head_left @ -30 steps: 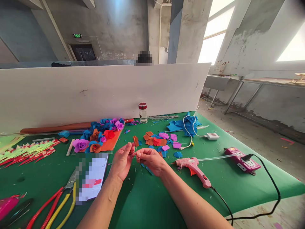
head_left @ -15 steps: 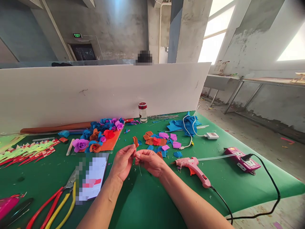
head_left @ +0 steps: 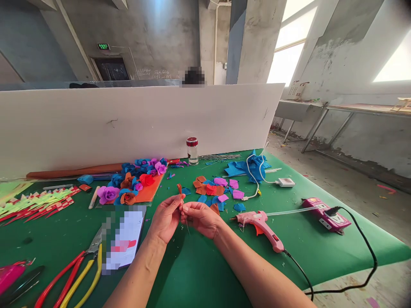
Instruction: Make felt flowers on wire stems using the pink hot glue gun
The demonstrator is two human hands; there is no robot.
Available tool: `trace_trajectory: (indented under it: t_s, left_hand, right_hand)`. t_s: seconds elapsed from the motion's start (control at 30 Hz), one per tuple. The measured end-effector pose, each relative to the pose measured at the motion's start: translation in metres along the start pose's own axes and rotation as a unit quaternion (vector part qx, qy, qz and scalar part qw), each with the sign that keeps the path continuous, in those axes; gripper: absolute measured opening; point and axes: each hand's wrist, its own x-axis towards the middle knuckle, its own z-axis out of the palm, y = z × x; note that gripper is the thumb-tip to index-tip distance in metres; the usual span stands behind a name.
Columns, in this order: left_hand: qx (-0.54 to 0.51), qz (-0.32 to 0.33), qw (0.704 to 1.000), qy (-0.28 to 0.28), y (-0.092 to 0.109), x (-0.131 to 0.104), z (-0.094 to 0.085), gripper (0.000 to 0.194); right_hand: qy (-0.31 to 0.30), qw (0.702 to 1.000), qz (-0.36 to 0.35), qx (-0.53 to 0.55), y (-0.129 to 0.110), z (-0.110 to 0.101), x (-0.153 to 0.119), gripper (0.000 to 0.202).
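Note:
My left hand [head_left: 166, 216] is closed in a pinch on a small orange-brown paper petal [head_left: 179, 188], whose rolled tip stands up above the thumb. A thin wire [head_left: 188, 227] hangs down below the fingertips. Right up against the left, my right hand [head_left: 203, 219] pinches at the wire close under the paper; its fingertips partly hide the join. Behind the hands lie loose orange petals [head_left: 201, 188], purple petals [head_left: 238, 194] and blue petals [head_left: 239, 207]. Finished paper flowers [head_left: 127, 196] in several colours rest to the left.
A pink glue gun [head_left: 261, 226] lies right of my hands, its cord trailing off the edge, near a magenta power strip [head_left: 326, 215]. Red-and-yellow-handled cutters [head_left: 90, 256] and a phone [head_left: 126, 239] lie left. A lidded jar [head_left: 192, 153] stands before a white board [head_left: 144, 119].
The orange petal looks narrower and more tightly rolled, and has turned slightly leftward. Both hands stay together in nearly the same place, with small finger movements.

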Motion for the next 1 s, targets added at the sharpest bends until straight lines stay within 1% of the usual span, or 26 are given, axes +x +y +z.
trace_trajectory:
  t_s: [0.13, 0.33, 0.53, 0.8, 1.0]
  left_hand:
    - [-0.007, -0.008, 1.000, 0.002, 0.0008, -0.0012, 0.0008, 0.035]
    - [-0.007, -0.010, 1.000, -0.004, 0.0023, -0.0022, 0.0018, 0.032]
    - [-0.004, -0.001, 1.000, -0.005, 0.0037, -0.0036, 0.0029, 0.031]
    - [0.010, 0.003, 0.999, -0.039, 0.0051, -0.0047, 0.0033, 0.029]
    - [0.014, 0.002, 0.999, -0.046, 0.0058, -0.0049, 0.0042, 0.029]
  right_hand:
    - [-0.001, 1.000, 0.005, 0.005, 0.0001, -0.0002, 0.0000, 0.033]
    - [0.007, 1.000, 0.016, 0.004, -0.0001, 0.0011, -0.0003, 0.033]
    - [0.005, 1.000, 0.021, 0.008, -0.0008, 0.0023, -0.0006, 0.033]
    - [0.011, 1.000, 0.025, 0.005, 0.0002, 0.0006, -0.0003, 0.036]
    - [0.009, 1.000, 0.022, -0.007, -0.0001, 0.0008, -0.0005, 0.036]
